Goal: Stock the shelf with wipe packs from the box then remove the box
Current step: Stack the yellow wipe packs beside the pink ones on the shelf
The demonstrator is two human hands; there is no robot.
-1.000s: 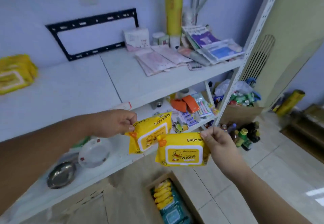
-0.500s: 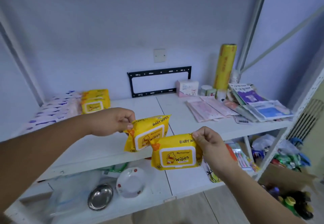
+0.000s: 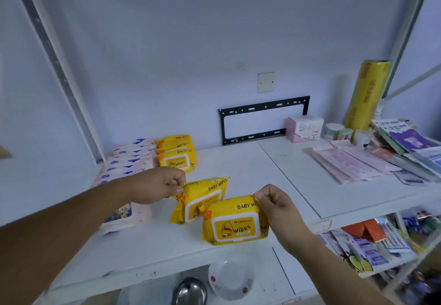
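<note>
My left hand point(image 3: 157, 184) pinches the top corner of a yellow baby wipes pack point(image 3: 199, 198), which hangs above the white shelf point(image 3: 238, 161). My right hand point(image 3: 274, 205) pinches the top right corner of a second yellow wipes pack point(image 3: 235, 221), held lower and nearer the shelf's front edge. A stack of yellow wipe packs point(image 3: 176, 153) stands at the back left of the shelf, beside a row of white and blue packs point(image 3: 128, 161). A pink pack point(image 3: 121, 216) lies under my left forearm. The box is out of view.
A black wall bracket point(image 3: 262, 120), a pink carton point(image 3: 304, 128), a yellow film roll point(image 3: 366, 94) and flat pink and blue packets point(image 3: 348, 164) fill the shelf's right half. On the lower shelf sit a steel bowl point(image 3: 189, 291) and a white bowl point(image 3: 230, 281).
The view has swung left and up from the floor and box to the shelf. Both hands have carried their packs over the shelf, closer to the stacked yellow packs.
</note>
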